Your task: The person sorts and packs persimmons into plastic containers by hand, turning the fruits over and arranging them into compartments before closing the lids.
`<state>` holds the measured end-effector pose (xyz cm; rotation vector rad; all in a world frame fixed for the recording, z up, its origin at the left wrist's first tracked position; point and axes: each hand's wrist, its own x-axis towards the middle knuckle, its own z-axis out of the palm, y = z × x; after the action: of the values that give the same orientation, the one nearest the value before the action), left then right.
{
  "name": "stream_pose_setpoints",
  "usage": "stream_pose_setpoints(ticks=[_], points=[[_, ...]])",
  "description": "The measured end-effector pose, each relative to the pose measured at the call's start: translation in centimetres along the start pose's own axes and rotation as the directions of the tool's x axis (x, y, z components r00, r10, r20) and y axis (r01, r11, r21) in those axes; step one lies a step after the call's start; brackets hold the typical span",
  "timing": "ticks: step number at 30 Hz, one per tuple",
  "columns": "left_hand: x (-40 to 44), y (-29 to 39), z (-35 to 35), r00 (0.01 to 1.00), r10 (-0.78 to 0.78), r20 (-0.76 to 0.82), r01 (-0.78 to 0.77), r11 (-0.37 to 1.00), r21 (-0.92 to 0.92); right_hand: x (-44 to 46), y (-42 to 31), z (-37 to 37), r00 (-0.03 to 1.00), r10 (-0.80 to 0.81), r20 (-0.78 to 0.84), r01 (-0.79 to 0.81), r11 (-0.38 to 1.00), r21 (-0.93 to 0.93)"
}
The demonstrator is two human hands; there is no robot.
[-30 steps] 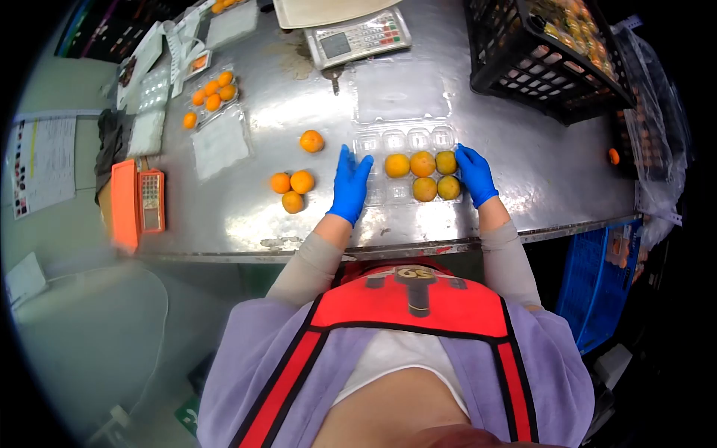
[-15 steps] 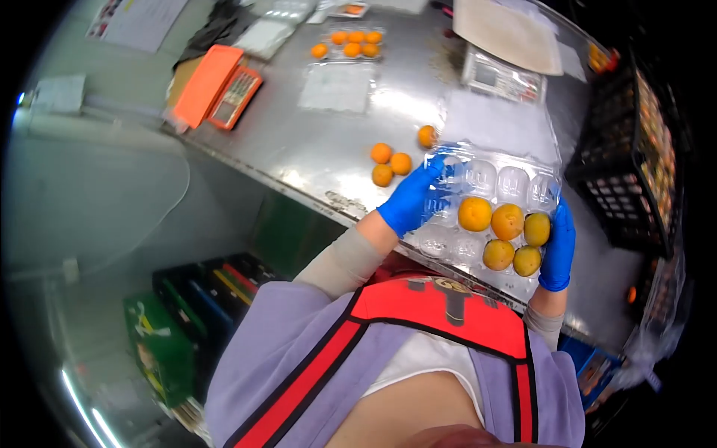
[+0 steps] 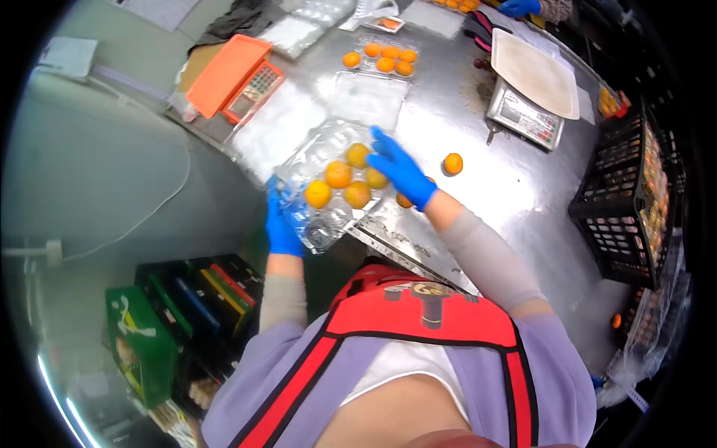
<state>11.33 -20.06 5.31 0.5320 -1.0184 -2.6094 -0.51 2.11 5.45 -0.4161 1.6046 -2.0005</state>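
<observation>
A clear plastic clamshell fruit tray (image 3: 321, 155) is tilted over the near left edge of the steel table, with several round orange fruits (image 3: 338, 174) in its cups. My left hand (image 3: 284, 224), in a blue glove, grips the tray's left side; part of its fingers shows through the plastic. At the opposite side, my right hand (image 3: 403, 172), also blue-gloved, has its fingers stretched out and apart beside the fruits, at the tray's edge. Just behind that hand, a loose orange fruit (image 3: 404, 201) is partly covered. Another loose fruit (image 3: 453, 163) lies farther right.
Beyond the tray stand an orange scale (image 3: 231, 78) and another fruit pack (image 3: 385, 56). A white scale (image 3: 526, 112) sits at the back right, a black crate (image 3: 616, 198) at the right. Another person's gloved hand (image 3: 519, 7) shows at the far edge.
The tray with its fruits has moved left across the table. My left hand moved with it, and my right hand swung left, its fingers now spread. The view has shifted too.
</observation>
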Motion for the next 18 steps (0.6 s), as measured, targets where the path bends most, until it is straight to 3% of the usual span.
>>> stream_pose_setpoints(ticks=[2,5,9,11,12,14,15,17,18], points=[[1.9,0.9,-3.3,0.990,-0.135,0.040,0.140,0.981,-0.133,2.9,2.8,1.7,0.997,0.079,0.011,-0.079,0.996,-0.031],[3.9,1.6,-8.1,0.972,-0.088,-0.220,0.086,0.996,-0.018,6.0,6.1,4.0,0.989,0.151,0.006,-0.151,0.988,-0.039],[5.5,2.5,-8.8,0.975,-0.114,-0.192,0.115,0.993,-0.004,7.0,8.4,5.5,0.995,0.090,-0.049,-0.098,0.977,-0.188],[6.9,2.1,-10.2,0.967,0.005,-0.256,0.020,0.995,0.097,6.0,8.3,5.4,0.992,-0.035,-0.121,-0.006,0.947,-0.321],[7.5,2.2,-10.1,0.967,-0.007,-0.253,0.032,0.995,0.094,4.8,7.0,5.4,0.984,-0.042,-0.172,-0.007,0.960,-0.279],[8.5,2.3,-9.9,0.911,0.094,-0.402,0.065,0.929,0.366,2.4,6.1,4.0,0.960,-0.063,-0.273,-0.022,0.954,-0.300],[9.2,2.0,-10.4,0.911,0.088,-0.402,0.070,0.929,0.362,1.0,6.3,2.9,0.931,-0.058,-0.359,-0.051,0.957,-0.286],[10.5,1.2,-12.0,0.924,0.258,-0.284,-0.078,0.850,0.520,-1.7,6.4,-0.2,0.849,-0.148,-0.508,0.004,0.962,-0.273],[10.7,1.1,-11.2,0.925,0.253,-0.284,-0.073,0.851,0.519,-3.1,4.7,-1.1,0.785,-0.089,-0.612,-0.028,0.983,-0.179]])
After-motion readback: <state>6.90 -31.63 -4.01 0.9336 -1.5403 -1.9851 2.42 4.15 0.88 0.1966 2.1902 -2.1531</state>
